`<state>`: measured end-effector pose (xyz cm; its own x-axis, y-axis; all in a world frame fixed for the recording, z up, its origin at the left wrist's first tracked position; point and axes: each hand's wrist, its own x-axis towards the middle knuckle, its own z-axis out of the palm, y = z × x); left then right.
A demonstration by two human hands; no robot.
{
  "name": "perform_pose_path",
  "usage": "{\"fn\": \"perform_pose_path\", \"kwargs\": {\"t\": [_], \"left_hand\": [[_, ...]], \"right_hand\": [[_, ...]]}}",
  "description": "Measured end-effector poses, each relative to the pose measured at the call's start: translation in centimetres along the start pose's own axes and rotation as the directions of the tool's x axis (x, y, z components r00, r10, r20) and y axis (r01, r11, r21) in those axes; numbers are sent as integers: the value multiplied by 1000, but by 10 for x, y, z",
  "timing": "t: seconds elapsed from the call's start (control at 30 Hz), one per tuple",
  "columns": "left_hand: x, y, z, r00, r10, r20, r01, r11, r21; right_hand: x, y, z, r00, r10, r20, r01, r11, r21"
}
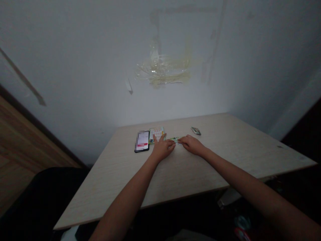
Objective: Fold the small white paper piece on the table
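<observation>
Both my arms reach across a pale wooden table (225,157). My left hand (162,147) lies on the tabletop with its fingers stretched forward, the fingertips touching a small green strip of paper (175,139). My right hand (192,144) meets it from the right, fingers curled and pressed on the same strip. Just behind my left hand lies a colourful printed card (156,133). A dark phone (142,141) with a lit screen rests to the left of the card.
A small dark packet (196,131) lies farther back on the right. The table stands against a white wall with tape residue (163,72). A dark chair (37,197) is at the lower left, clutter under the table edge at the lower right.
</observation>
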<state>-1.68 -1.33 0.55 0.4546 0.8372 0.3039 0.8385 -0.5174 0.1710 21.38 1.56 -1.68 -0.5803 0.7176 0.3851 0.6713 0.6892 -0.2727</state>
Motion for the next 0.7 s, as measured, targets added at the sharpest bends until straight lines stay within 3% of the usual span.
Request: {"fn": "perform_pose_path", "kwargs": {"t": [0.33, 0.7], "left_hand": [[1, -1, 3, 997, 0, -73, 7, 996, 94], [2, 0, 4, 988, -94, -119, 107, 988, 111]], "right_hand": [[2, -1, 1, 1000, -4, 13, 5, 998, -56], [2, 1, 2, 1000, 1, 18, 0, 999, -46]]}}
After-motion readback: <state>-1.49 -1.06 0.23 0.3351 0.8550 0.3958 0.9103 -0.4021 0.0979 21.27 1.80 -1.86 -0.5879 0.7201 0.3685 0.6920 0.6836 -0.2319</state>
